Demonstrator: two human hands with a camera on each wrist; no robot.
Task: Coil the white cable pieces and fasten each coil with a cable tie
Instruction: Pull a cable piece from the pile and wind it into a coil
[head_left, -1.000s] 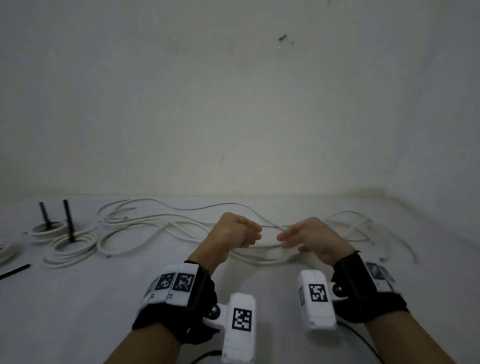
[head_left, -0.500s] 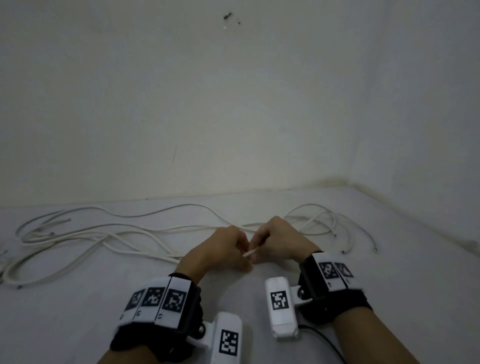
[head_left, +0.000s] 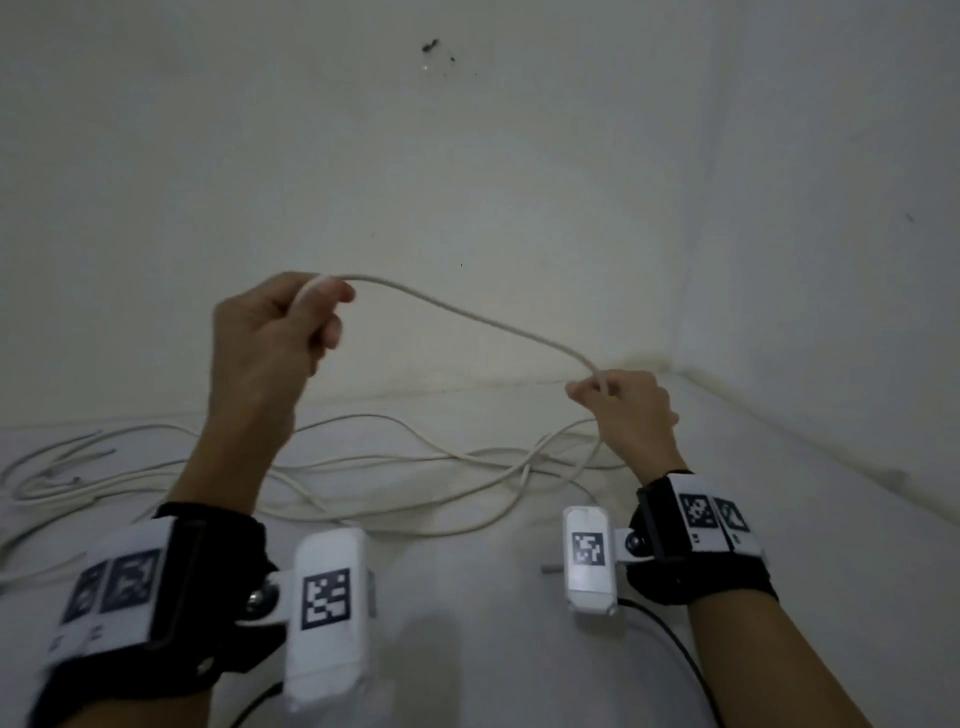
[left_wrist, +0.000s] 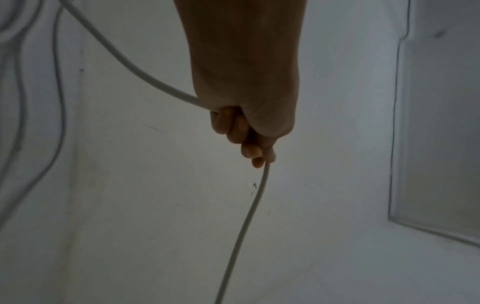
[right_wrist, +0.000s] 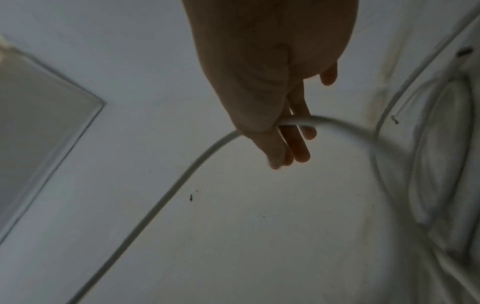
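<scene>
A white cable (head_left: 467, 317) sags in the air between my two hands in front of the wall. My left hand (head_left: 311, 312) is raised high, its fingers curled round one stretch of the cable (left_wrist: 155, 82), which leaves past the fingertips (left_wrist: 257, 162). My right hand (head_left: 608, 389) is lower and to the right. It pinches the cable (right_wrist: 306, 120) between the thumb and the fingers (right_wrist: 298, 148). From that hand the cable drops to the tangle of loose white cables (head_left: 415, 462) on the floor. No cable tie or finished coil is in view.
A pale wall (head_left: 467, 156) stands close behind the hands and meets a side wall at the corner (head_left: 670, 364) on the right. Loose cables (head_left: 62, 467) run off the left edge. A framed panel (left_wrist: 436, 144) shows in the wrist views.
The hands were close together low over the floor. Now the left hand has risen up and left, the right has moved right, and the cable is drawn out between them.
</scene>
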